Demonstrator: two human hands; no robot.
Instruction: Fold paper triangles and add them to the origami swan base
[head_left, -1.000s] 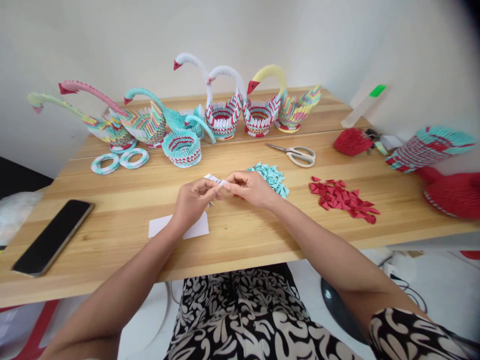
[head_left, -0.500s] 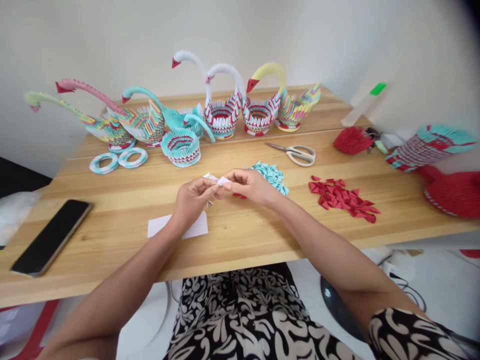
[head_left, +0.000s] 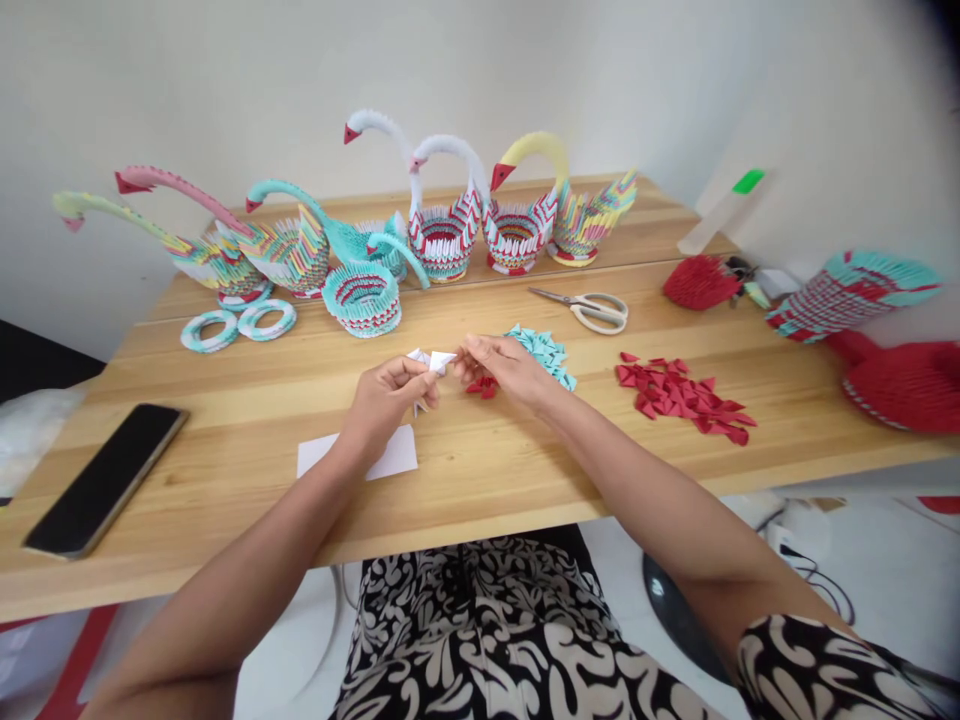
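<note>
My left hand [head_left: 386, 400] pinches a small folded white paper piece [head_left: 441, 362] between thumb and fingers, above the middle of the wooden table. Close on its right is my right hand [head_left: 499, 368], its fingers drawn together at the tip of that piece; whether they touch it is hard to tell. More white paper pieces lie partly hidden behind my left fingers. A white paper strip [head_left: 394, 455] lies under my left wrist. Small red pieces [head_left: 482, 387] and a pile of turquoise pieces [head_left: 546, 352] are beside and behind my right hand.
Folded-paper swans and baskets [head_left: 444, 240] line the table's back. Two paper rings [head_left: 268, 320] lie left, near a phone [head_left: 107, 480]. Scissors [head_left: 596, 310], a red paper pile [head_left: 682, 395], a glue bottle [head_left: 720, 212] and red paper models [head_left: 904, 385] stand or lie right.
The white piece now shows more fully in my left fingers, its point turned right. My right fingers have shifted slightly right, off its middle. The view has moved a little.
</note>
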